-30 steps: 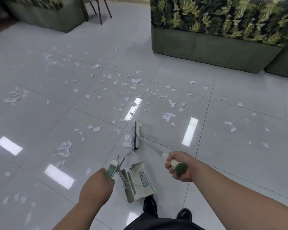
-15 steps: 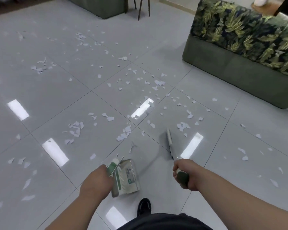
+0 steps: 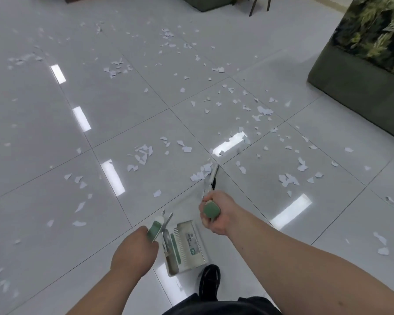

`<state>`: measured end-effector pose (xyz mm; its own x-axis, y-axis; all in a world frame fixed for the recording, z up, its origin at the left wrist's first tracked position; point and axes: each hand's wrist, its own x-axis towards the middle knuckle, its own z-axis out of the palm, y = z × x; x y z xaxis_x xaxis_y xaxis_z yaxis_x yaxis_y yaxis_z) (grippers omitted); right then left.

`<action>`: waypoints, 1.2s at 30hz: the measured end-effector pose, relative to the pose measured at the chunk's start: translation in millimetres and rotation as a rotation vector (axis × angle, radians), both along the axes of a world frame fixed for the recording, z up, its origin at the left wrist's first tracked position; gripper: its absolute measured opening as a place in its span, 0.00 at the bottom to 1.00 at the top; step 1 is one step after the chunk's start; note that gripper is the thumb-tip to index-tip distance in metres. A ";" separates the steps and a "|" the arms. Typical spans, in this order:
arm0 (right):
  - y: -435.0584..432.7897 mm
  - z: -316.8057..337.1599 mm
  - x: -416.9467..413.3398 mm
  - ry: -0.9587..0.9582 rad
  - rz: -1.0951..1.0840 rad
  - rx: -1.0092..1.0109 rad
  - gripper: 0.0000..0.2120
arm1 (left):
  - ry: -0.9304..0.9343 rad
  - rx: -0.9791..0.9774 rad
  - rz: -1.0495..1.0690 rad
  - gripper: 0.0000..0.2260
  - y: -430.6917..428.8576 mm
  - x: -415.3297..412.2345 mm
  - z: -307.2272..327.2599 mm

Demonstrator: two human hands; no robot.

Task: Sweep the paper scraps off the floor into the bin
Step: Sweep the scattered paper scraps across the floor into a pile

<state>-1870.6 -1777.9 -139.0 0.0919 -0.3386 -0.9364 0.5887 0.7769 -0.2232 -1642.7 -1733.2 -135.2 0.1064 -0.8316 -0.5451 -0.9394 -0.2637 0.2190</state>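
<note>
White paper scraps point(image 3: 143, 153) lie scattered over the grey tiled floor point(image 3: 55, 201), with a small cluster point(image 3: 200, 173) just left of the broom head. My right hand point(image 3: 216, 212) grips the green end of the broom handle point(image 3: 210, 209); the broom head point(image 3: 213, 176) rests on the floor ahead of it. My left hand point(image 3: 134, 248) grips the green-and-white handle point(image 3: 155, 229) of the white dustpan point(image 3: 187, 246), which sits on the floor in front of my black shoe point(image 3: 209, 280). No bin is in view.
A green sofa with a leaf-print cover point(image 3: 364, 53) stands at the right. Another green furniture base point(image 3: 205, 2) and thin chair legs point(image 3: 257, 4) are at the top. Bright ceiling-light reflections streak the tiles.
The view has swung left, so the sofa slid to the right edge. The broom head has come leftward against a cluster of scraps, and the dustpan has shifted slightly right under my left hand.
</note>
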 end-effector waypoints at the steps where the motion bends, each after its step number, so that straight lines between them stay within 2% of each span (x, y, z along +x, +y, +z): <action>1: -3.6 -0.5 -4.8 -0.031 -0.014 -0.021 0.06 | -0.001 0.001 0.003 0.05 0.4 -0.1 0.2; 4: -5.0 -2.6 -26.8 -0.137 -0.066 -0.079 0.04 | 0.004 0.002 0.000 0.06 -1.7 -3.5 1.3; 8: 14.0 1.0 -64.9 -0.212 -0.152 -0.118 0.12 | 0.009 0.013 -0.045 0.06 -10.4 -16.9 4.3; 10: 32.5 8.3 -87.1 -0.205 -0.140 -0.107 0.11 | 0.023 0.018 -0.084 0.05 -15.4 -30.7 6.0; 13: 68.6 22.7 -121.9 -0.115 -0.116 -0.071 0.10 | 0.050 0.014 -0.196 0.05 -24.5 -64.4 9.6; 17: 117.1 34.6 -169.4 0.058 -0.135 -0.035 0.18 | 0.075 -0.006 -0.371 0.05 -34.1 -121.9 15.9; 22: 184.9 51.2 -216.2 0.318 -0.128 0.026 0.15 | 0.133 -0.028 -0.580 0.10 -26.1 -198.5 33.9; 26: 242.7 64.6 -260.6 0.376 -0.270 0.048 0.10 | 0.160 -0.046 -0.721 0.10 -17.2 -273.8 50.6; 32: 330.4 71.1 -349.1 0.476 -0.372 0.153 0.07 | 0.135 -0.068 -0.854 0.05 14.5 -389.2 58.2; 36: 392.4 70.5 -417.3 0.491 -0.455 0.220 0.05 | 0.132 -0.099 -0.907 0.04 46.1 -461.5 62.0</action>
<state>-2287.9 -1385.5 -68.6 -0.4650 -0.0410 -0.8843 0.7370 0.5355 -0.4124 -2104.2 -1687.0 -73.3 -0.6671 -0.6096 -0.4283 -0.7429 0.5871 0.3215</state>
